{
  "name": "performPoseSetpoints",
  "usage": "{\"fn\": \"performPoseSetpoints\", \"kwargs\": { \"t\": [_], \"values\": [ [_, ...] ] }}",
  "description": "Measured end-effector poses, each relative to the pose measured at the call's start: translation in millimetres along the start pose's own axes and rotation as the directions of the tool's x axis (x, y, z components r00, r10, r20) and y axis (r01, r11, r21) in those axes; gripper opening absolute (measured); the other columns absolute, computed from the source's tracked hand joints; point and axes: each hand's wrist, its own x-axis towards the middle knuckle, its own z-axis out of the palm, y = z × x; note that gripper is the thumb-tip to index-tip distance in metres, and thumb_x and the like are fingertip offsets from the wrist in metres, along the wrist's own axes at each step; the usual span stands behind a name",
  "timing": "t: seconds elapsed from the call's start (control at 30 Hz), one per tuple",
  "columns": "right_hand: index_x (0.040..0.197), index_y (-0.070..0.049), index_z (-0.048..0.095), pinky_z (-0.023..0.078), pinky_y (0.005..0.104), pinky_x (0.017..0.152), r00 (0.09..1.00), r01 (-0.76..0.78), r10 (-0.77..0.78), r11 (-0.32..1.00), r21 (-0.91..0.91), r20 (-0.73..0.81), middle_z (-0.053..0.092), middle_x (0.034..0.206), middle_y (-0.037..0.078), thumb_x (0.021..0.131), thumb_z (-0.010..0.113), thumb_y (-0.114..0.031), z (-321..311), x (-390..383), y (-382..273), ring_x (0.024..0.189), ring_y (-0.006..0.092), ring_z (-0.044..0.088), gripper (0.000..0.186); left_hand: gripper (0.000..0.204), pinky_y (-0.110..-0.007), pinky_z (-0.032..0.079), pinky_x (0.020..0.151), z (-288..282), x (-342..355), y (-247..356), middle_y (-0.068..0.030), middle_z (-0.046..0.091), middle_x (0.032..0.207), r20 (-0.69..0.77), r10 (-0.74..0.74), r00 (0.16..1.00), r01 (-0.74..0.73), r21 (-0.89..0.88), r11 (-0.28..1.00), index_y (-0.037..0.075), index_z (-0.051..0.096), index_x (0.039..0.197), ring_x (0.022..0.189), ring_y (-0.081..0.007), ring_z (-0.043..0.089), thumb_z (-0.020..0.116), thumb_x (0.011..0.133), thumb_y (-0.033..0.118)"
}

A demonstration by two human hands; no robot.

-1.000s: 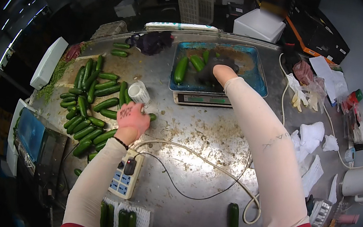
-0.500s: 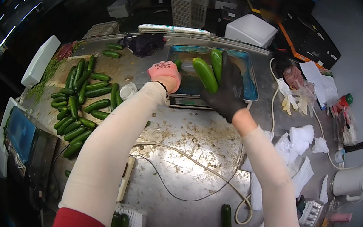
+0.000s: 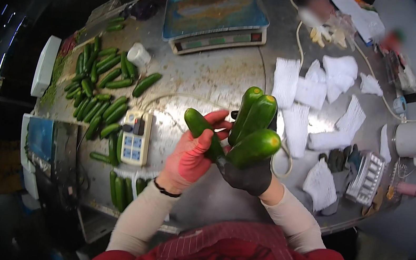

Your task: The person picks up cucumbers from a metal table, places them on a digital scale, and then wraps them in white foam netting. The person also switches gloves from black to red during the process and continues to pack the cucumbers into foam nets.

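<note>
In front of my chest, my left hand point(image 3: 191, 157), in a pink glove, closes around one dark green cucumber point(image 3: 198, 123). Its lower end reaches my right hand point(image 3: 246, 178), which wears a black glove. That hand grips a bunch of three cucumbers point(image 3: 257, 118), their pale cut ends facing up and right. Most of my right fingers are hidden behind the bunch. Farther off is a scale point(image 3: 215, 38) with a blue, brown-stained pan point(image 3: 182, 12).
Loose cucumbers point(image 3: 96, 109) spread over the left of the metal table, near a white cup point(image 3: 139, 54) and a power strip point(image 3: 135, 146). More cucumbers point(image 3: 120, 189) lie at the near edge. White foam nets point(image 3: 296, 126), gloves point(image 3: 339, 162) and a white jug point(image 3: 415, 140) are on the right.
Both hands have come back from the scale toward my body. My left hand now holds a cucumber, and my right hand's bunch shows three instead of two. The view has tilted down.
</note>
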Motion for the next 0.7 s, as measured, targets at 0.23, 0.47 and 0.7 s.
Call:
{"fn": "performPoseSetpoints", "kwargs": {
  "t": [0.23,0.47,0.7],
  "values": [
    [0.148,0.001,0.016,0.04,0.0538,0.097,0.951,0.272,-0.187,0.884,-0.38,0.245,0.041,0.134,0.031,0.074,0.076,-0.024,-2.7,-81.1,-22.8,0.116,0.0483,0.047,0.099,0.095,-0.03,0.038,0.103,17.8,-91.8,-27.6,-0.006,0.048,0.138,0.102,-0.064,0.993,0.03,0.306,0.952,0.007,0.028,0.151,0.125,-0.0164,0.046,0.078,0.071,0.001],
    [0.142,-0.004,0.026,0.045,0.049,0.079,0.907,0.359,-0.316,0.926,-0.12,0.277,0.045,0.117,0.024,0.077,0.072,-0.022,0.8,-129.5,-26.7,0.098,0.0434,0.051,0.082,0.107,-0.037,0.036,0.109,18.7,-140.4,-57.5,-0.0112,0.043,0.145,0.229,0.181,0.956,-0.291,0.706,0.645,0.004,0.033,0.147,0.132,-0.0228,0.043,0.09,0.057,0.01],
    [0.153,-0.005,0.0,0.03,0.0418,0.11,0.892,0.317,-0.298,0.949,0.002,0.34,0.019,0.153,0.023,0.073,0.077,-0.012,12.7,-168.5,-62.8,0.138,0.0394,0.03,0.111,0.102,-0.036,0.039,0.105,13.1,-177.8,-63.2,-0.0125,0.048,0.14,0.348,0.37,0.861,-0.487,0.773,0.406,0.0,0.035,0.146,0.126,-0.0218,0.049,0.089,0.061,0.013]
  ]
}}
